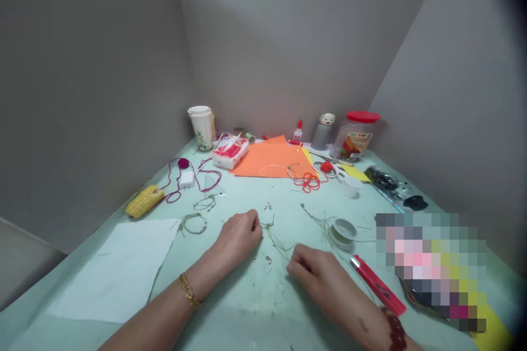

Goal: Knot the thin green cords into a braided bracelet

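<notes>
Head view: thin, dull-green cord [269, 226], loose-stranded, with a knot; left hand [242, 233] and right hand [316, 264] narrow around it.

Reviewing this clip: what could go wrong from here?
The thin green cords between the left hand and right hand might tangle, as several loose strands lie close together. The small pieces on the table between the hands could be brushed aside. The right forearm might nudge the red metal-tipped object beside it.
</notes>
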The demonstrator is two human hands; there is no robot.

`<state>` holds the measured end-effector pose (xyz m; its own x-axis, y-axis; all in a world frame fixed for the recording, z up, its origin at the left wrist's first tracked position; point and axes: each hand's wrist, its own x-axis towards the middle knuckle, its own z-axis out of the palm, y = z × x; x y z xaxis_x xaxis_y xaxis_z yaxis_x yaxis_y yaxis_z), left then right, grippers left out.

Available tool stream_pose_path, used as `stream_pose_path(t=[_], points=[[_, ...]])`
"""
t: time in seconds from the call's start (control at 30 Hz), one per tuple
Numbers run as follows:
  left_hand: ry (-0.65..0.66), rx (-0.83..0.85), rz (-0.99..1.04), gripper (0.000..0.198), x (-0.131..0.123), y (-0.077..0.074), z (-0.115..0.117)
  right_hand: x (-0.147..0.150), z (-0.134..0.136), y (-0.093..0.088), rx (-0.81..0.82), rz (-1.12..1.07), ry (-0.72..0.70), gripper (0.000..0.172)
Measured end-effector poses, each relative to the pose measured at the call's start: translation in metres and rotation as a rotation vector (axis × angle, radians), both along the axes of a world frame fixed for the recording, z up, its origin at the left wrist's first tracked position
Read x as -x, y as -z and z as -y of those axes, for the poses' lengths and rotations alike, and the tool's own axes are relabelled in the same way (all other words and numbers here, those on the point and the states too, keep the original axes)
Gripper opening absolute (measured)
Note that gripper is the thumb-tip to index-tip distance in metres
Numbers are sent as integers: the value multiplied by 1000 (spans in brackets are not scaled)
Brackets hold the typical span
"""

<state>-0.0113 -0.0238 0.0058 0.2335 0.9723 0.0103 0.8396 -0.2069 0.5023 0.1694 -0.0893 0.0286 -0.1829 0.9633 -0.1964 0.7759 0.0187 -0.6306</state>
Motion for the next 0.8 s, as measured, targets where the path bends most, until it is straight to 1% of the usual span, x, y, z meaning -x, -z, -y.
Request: stream_pose_path(t=[0.07, 0.13, 0.2, 0.27, 0.3, 0.37, 0.47, 0.53, 0.63, 0.73, 0.8], points=[[8, 4, -4, 12, 0, 0, 0, 3, 6, 0, -29, 16, -49, 21], [19, 12, -2, 13, 0, -1, 0, 8, 4, 0, -107, 54, -70, 20], [27, 20, 3, 13, 0, -3, 1, 16, -4, 2, -213, 86, -64, 18], [29, 29, 6, 13, 1, -4, 1, 24, -16, 4, -287, 142, -33, 14], [30, 34, 7, 13, 1, -5, 1, 27, -22, 5, -286, 184, -20, 12], [31, 46, 6, 13, 2, -6, 2, 32, -30, 7, -234, 267, -8, 9], [40, 50, 9, 13, 4, -7, 1, 32, -31, 9, -156, 308, -25, 13], [51, 51, 23, 13, 4, -9, 1, 31, -26, 9, -156, 296, -26, 14], [64, 54, 43, 15, 4, -14, 4, 29, -18, 10, -166, 266, 20, 14], [85, 45, 56, 14, 5, -23, 8, 25, -12, 11, -102, 172, 70, 15], [111, 54, 70, 18, 6, -28, 10, 22, -9, 11, -62, 95, 95, 21]])
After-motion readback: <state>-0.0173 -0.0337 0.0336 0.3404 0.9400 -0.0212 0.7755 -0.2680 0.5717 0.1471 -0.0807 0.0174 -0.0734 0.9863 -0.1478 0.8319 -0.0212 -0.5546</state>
